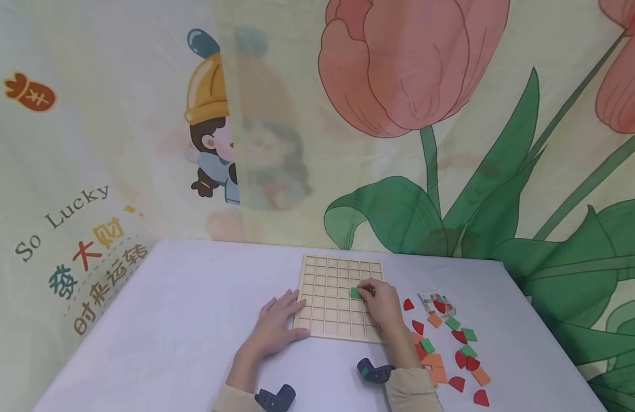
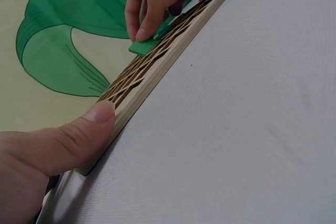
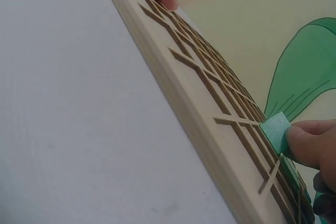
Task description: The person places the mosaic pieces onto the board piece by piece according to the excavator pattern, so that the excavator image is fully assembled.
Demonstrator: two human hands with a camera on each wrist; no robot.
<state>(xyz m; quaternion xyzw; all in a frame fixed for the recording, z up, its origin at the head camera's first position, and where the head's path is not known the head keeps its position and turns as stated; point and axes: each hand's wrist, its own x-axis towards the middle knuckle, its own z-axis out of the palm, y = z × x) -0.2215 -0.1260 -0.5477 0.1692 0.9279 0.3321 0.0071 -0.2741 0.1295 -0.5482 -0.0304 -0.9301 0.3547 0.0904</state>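
A pale wooden board (image 1: 324, 313) with a raised grid of square cells lies on the table. My right hand (image 1: 383, 303) is over its right half and pinches a green square tile (image 1: 355, 292) between thumb and fingertips. In the right wrist view the tile (image 3: 275, 129) is tilted close over the grid, with more green (image 3: 289, 169) showing just below it. My left hand (image 1: 276, 326) rests at the board's near left corner, fingers spread along the left side. Its thumb (image 2: 86, 135) presses on the board's rim in the left wrist view.
Right of the board lie scattered red quarter-round pieces (image 1: 457, 384), orange squares (image 1: 481, 376) and green squares (image 1: 453, 323). A small printed card (image 1: 429, 298) is at the back with a red piece on it. A printed curtain (image 1: 276, 143) hangs behind the white table (image 1: 204, 320).
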